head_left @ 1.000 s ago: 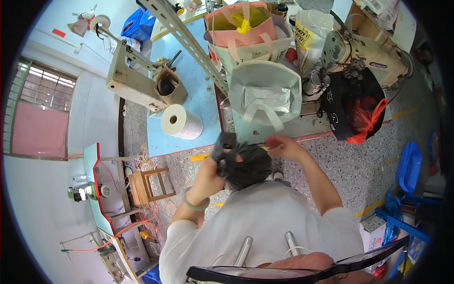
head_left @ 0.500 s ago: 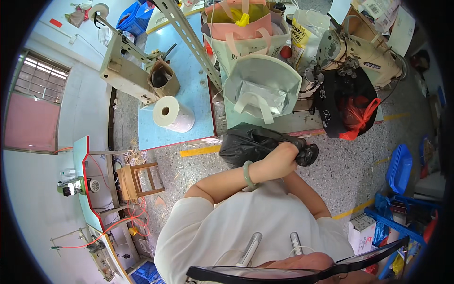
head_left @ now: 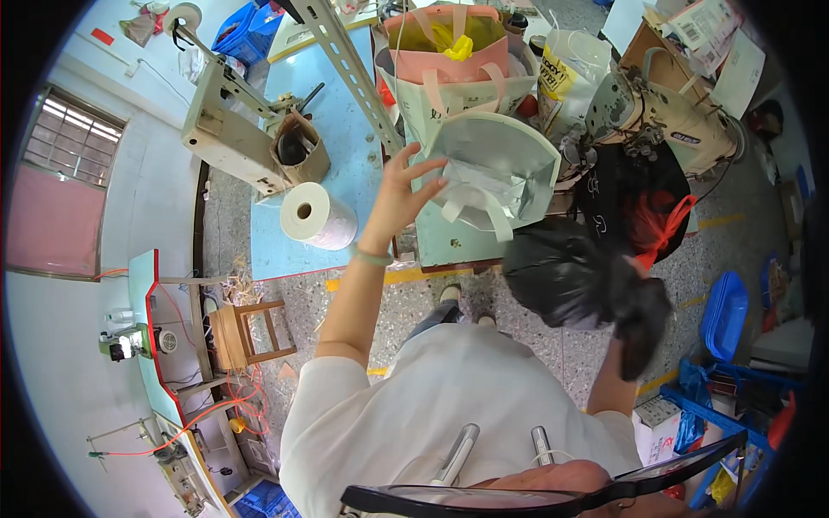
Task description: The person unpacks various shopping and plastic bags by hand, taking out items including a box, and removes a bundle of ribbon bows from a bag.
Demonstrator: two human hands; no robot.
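Observation:
My left hand point(head_left: 404, 195) is stretched forward with its fingers spread, at the left edge of a silver-lined tote bag point(head_left: 533, 152). Whether the fingertips touch the bag I cannot tell. The tote's mouth gapes toward me, its pale handle point(head_left: 499, 217) hanging over the front. On my right, a full black plastic bag point(head_left: 557, 272) hangs in the air from my right hand point(head_left: 637, 266). The bag's gathered top droops over the wrist and hides most of that hand. A green bangle point(head_left: 371, 256) circles my left wrist.
A white roll point(head_left: 337, 220) stands on the blue table point(head_left: 276, 246) at left. Behind the tote are a pink bag point(head_left: 449, 65) and a sewing machine point(head_left: 682, 129). A black bag with a red plastic bag point(head_left: 661, 229) inside hangs at right. A wooden stool point(head_left: 233, 332) stands far left.
My left hand has let go of the black plastic bag and reached up and left to the silver-lined tote. The right hand has carried the black bag to the right.

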